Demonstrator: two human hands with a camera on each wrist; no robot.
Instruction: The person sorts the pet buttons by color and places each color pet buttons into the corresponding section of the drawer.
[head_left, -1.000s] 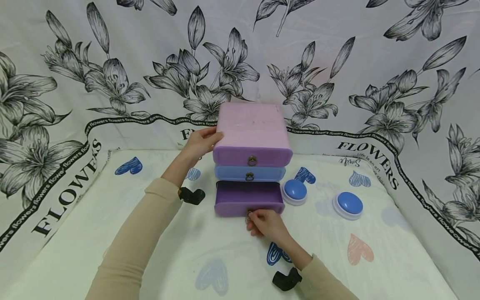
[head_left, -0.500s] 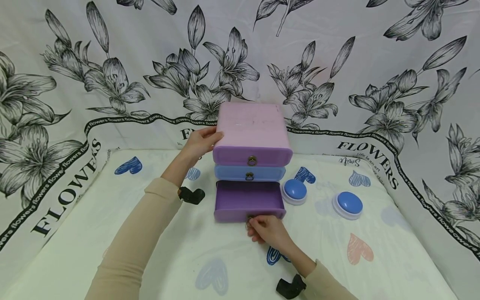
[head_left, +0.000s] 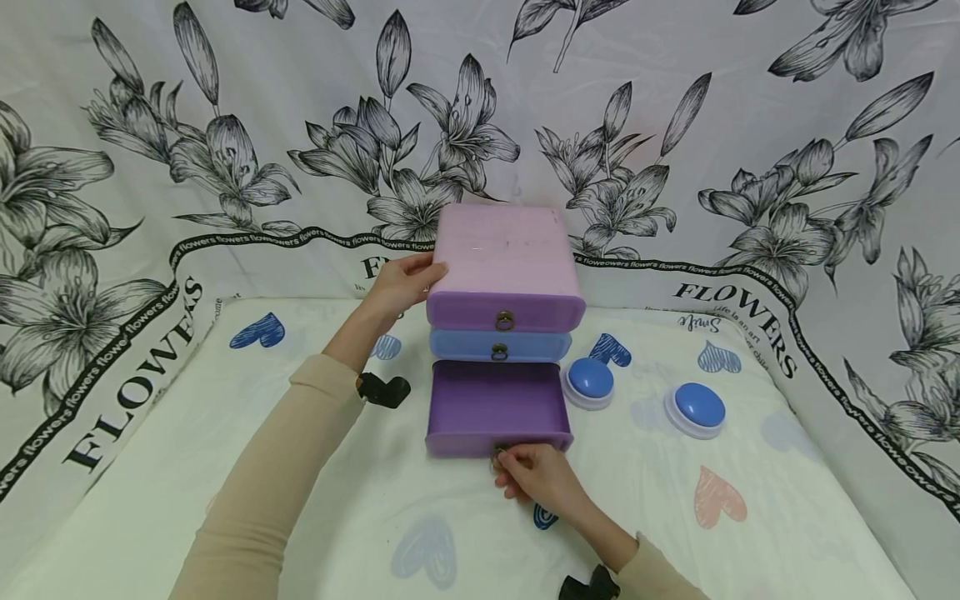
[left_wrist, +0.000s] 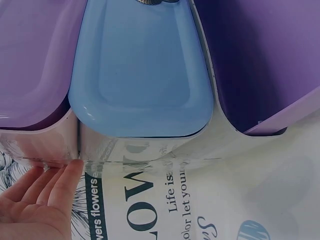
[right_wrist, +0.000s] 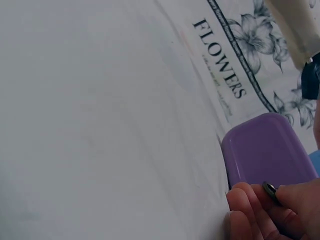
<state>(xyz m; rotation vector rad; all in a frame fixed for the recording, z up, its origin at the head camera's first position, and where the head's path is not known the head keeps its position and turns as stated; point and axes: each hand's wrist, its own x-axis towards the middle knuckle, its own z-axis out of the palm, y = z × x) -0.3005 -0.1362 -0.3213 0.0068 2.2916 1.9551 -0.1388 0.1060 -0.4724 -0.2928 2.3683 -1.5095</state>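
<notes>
In the head view, the drawer unit (head_left: pixel 504 250) sits at the centre, its bottom purple drawer (head_left: pixel 457 447) standing out towards you; your right hand (head_left: pixel 542 482) pinches its ring pull (head_left: pixel 497 458), while your left hand (head_left: pixel 402 287) rests fingers against the unit's side. You have room on the white heart-print cloth (head_left: pixel 330 517) at the lower left and lower right; the floral backdrop (head_left: pixel 337 75) bounds the top. A blue button (head_left: pixel 590 381) stands just beside the drawer's right edge, a second button (head_left: pixel 697 408) farther right, and a black wrist piece (head_left: pixel 384 391) near its left. In your left wrist view, straight fingers touch the pink casing at lower left; the drawer's side edge crosses the upper right. In your right wrist view, cloth fills the left, the drawer front lower right, with thumb and finger on the ring.
</notes>
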